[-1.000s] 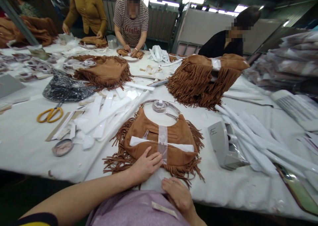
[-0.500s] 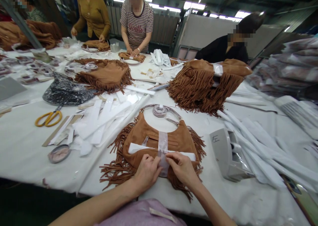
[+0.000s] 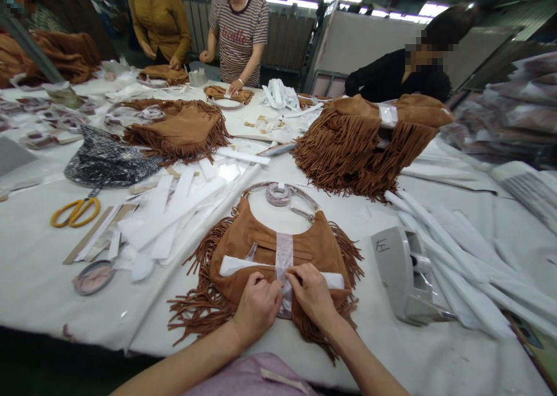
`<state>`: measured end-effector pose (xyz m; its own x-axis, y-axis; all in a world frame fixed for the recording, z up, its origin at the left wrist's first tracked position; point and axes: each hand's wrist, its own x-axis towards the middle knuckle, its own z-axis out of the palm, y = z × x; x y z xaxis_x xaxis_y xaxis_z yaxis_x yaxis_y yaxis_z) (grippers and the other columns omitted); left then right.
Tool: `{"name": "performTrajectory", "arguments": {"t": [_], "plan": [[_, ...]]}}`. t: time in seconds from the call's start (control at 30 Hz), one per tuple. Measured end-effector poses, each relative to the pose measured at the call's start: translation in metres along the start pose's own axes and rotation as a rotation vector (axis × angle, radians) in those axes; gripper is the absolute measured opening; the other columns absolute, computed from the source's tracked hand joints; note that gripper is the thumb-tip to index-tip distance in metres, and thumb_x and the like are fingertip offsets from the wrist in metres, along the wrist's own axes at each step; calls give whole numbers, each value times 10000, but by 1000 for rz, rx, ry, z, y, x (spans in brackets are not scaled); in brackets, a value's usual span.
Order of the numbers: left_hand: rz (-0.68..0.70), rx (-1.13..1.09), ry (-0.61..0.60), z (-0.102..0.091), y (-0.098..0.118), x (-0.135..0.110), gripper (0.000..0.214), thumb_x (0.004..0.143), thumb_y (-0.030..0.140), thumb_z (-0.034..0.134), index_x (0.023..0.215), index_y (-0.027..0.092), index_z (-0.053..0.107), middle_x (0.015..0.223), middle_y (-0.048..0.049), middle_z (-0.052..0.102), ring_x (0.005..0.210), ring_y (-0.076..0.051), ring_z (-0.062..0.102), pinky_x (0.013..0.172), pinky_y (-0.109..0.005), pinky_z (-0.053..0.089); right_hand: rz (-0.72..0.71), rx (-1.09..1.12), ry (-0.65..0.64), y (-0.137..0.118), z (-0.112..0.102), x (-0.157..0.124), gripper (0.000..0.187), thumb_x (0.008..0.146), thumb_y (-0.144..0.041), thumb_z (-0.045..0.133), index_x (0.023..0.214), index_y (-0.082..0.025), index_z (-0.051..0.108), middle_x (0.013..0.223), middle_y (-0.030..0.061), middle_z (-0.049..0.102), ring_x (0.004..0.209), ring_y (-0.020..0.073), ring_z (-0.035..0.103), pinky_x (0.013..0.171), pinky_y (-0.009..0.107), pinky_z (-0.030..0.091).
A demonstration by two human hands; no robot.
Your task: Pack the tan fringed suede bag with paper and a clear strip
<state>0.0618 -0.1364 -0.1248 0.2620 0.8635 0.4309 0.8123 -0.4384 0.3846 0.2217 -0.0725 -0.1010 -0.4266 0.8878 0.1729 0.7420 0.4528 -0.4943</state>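
A brown suede handbag (image 3: 324,248) with long fringes lies flat in front of me. Its handle and a wrapped coil of strap (image 3: 278,195) point away from me. Around its middle runs a translucent plastic band (image 3: 284,246), over a white padding strip (image 3: 235,265) laid across the bag. My left hand (image 3: 257,304) is closed, thumb and fingers pinching the band's left edge. Close beside it, my right hand (image 3: 312,294) pinches the band from the right. The fingertips nearly meet and hide that part of the band.
A grey tape dispenser (image 3: 394,274) stands at right beside white strips (image 3: 456,262). Fringed bags (image 3: 348,146) are stacked behind. Yellow-handled scissors (image 3: 76,212), paper scraps (image 3: 161,222) and a small ring-shaped roll (image 3: 93,277) lie left. Several co-workers stand across the table.
Both hands stay at the band with small finger shifts. The view has moved slightly. Across the table, the striped-shirt co-worker has lifted one hand away from a bag.
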Motion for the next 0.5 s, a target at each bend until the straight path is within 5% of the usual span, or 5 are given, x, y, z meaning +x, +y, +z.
{"name": "performTrajectory", "arguments": {"t": [0.17,0.3,0.37,0.5], "plan": [[44,163,-21,-2,2,3,151,910,143,447,867,188,585,763,-38,588,726,-178,533,737,-353,397,0,23,0,8,6,0,86,867,-197,564,809,-189,626,796,51,656,776,205,581,724,326,451],[279,182,-28,0,-1,0,266,941,155,404,1142,169,577,1222,-101,583,1101,-202,529,982,-393,356,-4,24,-9,11,6,1,79,850,-164,563,817,-194,629,806,47,660,784,203,585,732,325,457],[346,201,-110,3,-3,-5,365,958,274,408,1276,120,499,1412,-131,444,1299,-234,394,1079,-401,274,4,27,-17,11,6,2,96,838,-142,558,819,-200,632,807,42,663,787,200,589,732,318,460],[265,255,-255,7,-3,-16,843,860,660,405,1429,48,289,1511,-215,247,1396,-327,235,1122,-450,193,26,40,2,9,5,3,87,848,-180,563,803,-208,632,803,34,674,780,195,598,736,316,461]]}}
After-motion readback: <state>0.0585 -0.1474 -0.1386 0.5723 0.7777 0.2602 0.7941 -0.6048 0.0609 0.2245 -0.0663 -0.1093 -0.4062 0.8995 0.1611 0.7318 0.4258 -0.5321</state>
